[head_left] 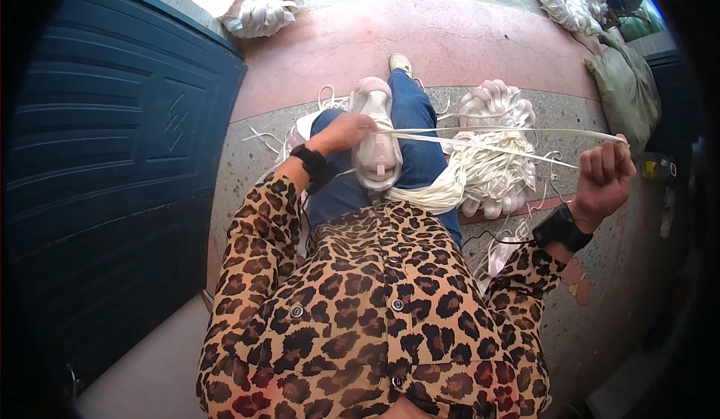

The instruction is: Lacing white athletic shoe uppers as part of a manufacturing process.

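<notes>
- Shoe [377, 149], pale pink/white, over the lap btwn the legs of the blue jeans [424, 119], directly in front of torso.
- L hand [349, 132] at shoe's L side; grip curled in, fingertips on the lacing. Can't tell exactly what it pinches.
- R hand [606, 175] out to the R, well apart from shoe; grip closed in a fist on white lace [555, 130].
- Lace runs taut-looking as 2 strands btwn shoe & R hand, approx. level, spreading apart toward the R.
- Lace bundle [435, 190], off-white, draped over R thigh, spilling onto pile [495, 104] of pale scalloped pcs on floor [300, 66].
- Black wristband on each wrist; leopard-print shirt [352, 291].
- Blue door [127, 111] on L side.
- Olive sack [626, 89] far R, beyond R hand.
- Another whitish bundle [262, 10] on floor near door's far edge.
</notes>
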The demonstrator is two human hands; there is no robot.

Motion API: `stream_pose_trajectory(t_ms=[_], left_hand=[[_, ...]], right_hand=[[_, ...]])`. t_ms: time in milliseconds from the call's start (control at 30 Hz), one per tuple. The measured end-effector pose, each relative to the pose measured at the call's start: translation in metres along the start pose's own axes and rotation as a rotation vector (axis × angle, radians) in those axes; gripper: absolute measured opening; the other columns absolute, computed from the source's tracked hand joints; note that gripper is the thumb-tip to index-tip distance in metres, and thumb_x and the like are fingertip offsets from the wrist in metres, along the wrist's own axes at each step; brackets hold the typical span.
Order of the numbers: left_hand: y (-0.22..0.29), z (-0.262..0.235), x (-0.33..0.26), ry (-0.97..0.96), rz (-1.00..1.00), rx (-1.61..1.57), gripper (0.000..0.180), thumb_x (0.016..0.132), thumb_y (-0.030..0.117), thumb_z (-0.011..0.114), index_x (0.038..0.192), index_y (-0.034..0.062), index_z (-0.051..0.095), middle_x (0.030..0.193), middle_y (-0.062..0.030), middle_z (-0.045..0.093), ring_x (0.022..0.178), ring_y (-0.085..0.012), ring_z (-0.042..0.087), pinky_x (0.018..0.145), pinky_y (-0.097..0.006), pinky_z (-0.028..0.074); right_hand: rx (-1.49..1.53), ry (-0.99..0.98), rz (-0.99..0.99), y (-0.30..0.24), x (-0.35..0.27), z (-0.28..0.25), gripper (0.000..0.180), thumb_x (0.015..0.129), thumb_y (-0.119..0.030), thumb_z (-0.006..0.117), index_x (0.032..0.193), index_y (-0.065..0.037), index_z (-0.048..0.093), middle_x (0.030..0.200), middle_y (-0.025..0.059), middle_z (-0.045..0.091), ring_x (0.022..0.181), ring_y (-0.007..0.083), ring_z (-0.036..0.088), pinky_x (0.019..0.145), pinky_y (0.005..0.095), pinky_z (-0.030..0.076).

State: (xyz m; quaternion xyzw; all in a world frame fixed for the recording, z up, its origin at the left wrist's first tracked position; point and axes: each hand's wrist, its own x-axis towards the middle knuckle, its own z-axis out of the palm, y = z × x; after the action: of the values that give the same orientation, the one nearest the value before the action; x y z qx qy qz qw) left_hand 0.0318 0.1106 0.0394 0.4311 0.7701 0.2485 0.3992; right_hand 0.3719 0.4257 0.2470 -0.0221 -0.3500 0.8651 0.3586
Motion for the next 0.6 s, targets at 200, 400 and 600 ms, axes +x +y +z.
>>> stream_pose_trajectory(t_ms=[200,400,600], left_hand=[[0.006,-0.017,0.010,-0.204,0.081,0.185,0.025,0.095,0.019,0.064,0.108,-0.0010,0.071,0.100,-0.0180,0.072,0.092,-0.0279,0.069,0.084,-0.036,0.052],[0.019,-0.044,-0.011,-0.239,0.178,-0.124,0.025,0.100,0.021,0.059,0.100,-0.0021,0.070,0.092,-0.0134,0.070,0.088,-0.0230,0.067,0.082,-0.037,0.053],[0.010,-0.192,-0.099,0.429,0.225,-1.158,0.025,0.106,0.015,0.047,0.081,0.0101,0.051,0.068,-0.0006,0.040,0.069,-0.0145,0.048,0.075,-0.031,0.046]], right_hand=[[-0.218,0.191,-0.038,0.006,0.002,-0.002,0.022,0.106,-0.019,0.044,0.085,-0.011,0.043,0.063,-0.0064,0.026,0.048,0.0033,0.017,0.047,0.0236,0.019],[-0.511,0.290,0.011,0.039,0.021,-0.020,0.022,0.106,-0.022,0.048,0.109,-0.003,0.058,0.065,-0.0079,0.031,0.048,0.0026,0.026,0.045,0.0204,0.023],[-0.999,0.144,0.500,0.179,0.008,-0.026,0.028,0.100,-0.022,0.057,0.120,-0.005,0.066,0.076,-0.0031,0.052,0.061,0.0062,0.045,0.054,0.0235,0.037]])
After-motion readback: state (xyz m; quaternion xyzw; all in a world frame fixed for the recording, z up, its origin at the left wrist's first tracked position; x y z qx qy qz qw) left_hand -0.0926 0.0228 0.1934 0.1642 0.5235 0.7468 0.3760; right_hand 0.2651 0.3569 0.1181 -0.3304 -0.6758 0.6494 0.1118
